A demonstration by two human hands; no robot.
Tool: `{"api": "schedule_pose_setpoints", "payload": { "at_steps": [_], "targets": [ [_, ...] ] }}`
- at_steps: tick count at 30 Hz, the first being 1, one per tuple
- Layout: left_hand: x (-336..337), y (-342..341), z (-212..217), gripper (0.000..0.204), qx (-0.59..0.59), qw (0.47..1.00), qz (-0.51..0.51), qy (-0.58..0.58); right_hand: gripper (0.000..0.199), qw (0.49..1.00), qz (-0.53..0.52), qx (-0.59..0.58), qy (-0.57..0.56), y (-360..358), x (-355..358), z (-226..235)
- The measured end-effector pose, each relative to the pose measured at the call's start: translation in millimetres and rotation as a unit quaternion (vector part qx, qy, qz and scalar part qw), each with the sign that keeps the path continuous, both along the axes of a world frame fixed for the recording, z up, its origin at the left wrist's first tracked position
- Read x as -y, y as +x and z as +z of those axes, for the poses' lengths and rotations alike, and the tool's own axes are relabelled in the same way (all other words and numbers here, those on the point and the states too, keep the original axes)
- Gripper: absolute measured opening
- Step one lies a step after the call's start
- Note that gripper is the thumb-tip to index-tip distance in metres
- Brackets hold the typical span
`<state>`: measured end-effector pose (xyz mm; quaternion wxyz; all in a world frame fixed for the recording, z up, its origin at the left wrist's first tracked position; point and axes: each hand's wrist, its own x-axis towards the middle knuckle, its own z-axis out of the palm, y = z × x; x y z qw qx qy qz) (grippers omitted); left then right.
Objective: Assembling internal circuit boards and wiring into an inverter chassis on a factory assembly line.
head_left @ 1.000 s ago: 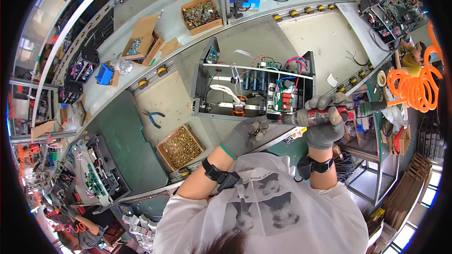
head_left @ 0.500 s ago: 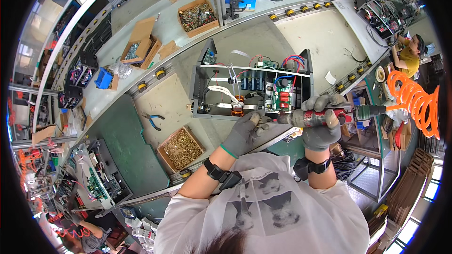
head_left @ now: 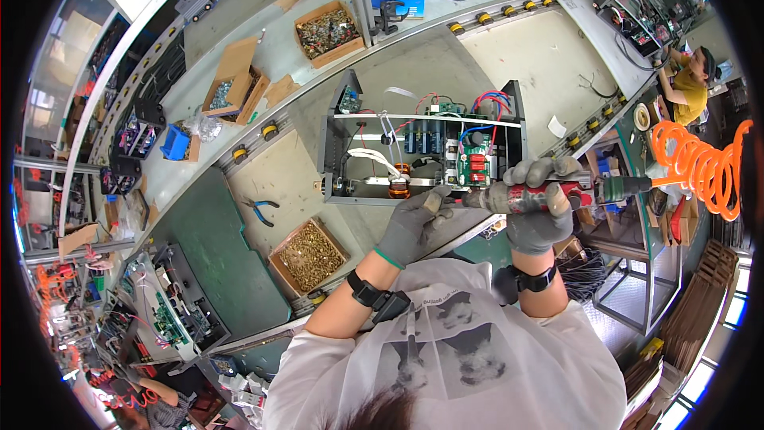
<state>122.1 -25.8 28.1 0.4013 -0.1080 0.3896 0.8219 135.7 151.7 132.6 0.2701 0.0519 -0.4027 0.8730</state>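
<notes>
In front of me stands an open black metal chassis (head_left: pixel 362 201) with circuit boards, a copper-wound coil (head_left: pixel 399 183), and white, red and blue wires inside. My right hand (head_left: pixel 543 219), in a grey glove, is wrapped round a red and grey air screwdriver (head_left: pixel 521 198) lying level, its bit pointing left. My left hand (head_left: pixel 414 227), also gloved, is closed at the chassis's near edge, thumb and fingertips pinched beside the bit's tip. Whatever sits between those fingertips is too small to make out.
An orange coiled hose (head_left: pixel 692 175) runs from the screwdriver to the right. Left of the chassis lie blue-handled pliers (head_left: pixel 261 211) and a box of brass-coloured screws (head_left: pixel 309 256). Rollers (head_left: pixel 270 129) line the bench edge. Another person (head_left: pixel 688 95) works at far right.
The whole view has shifted slightly. Both hands have edged a little left with the screwdriver, whose bit remains by the left fingertips at the chassis's near edge.
</notes>
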Motion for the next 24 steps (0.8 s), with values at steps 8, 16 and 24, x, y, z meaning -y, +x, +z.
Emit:
{"api": "schedule_pose_setpoints", "payload": {
  "at_steps": [8, 16, 24],
  "targets": [
    [2.3, 0.0, -8.2, 0.036, -0.006, 0.994, 0.054, 0.094, 0.03, 0.999, -0.034, -0.013, -0.014, -1.5, -0.3, -0.8],
    [-3.9, 1.2, 9.4, 0.036, 0.006, 0.997, 0.059, 0.05, 0.032, 1.0, -0.021, -0.002, -0.017, 0.1, 1.0, 3.2],
    [-2.7, -1.0, 15.6, 0.027, -0.175, 0.984, 0.028, 0.003, 0.031, 0.999, -0.019, 0.0, -0.045, -2.0, -0.3, 2.3]
  ]
}}
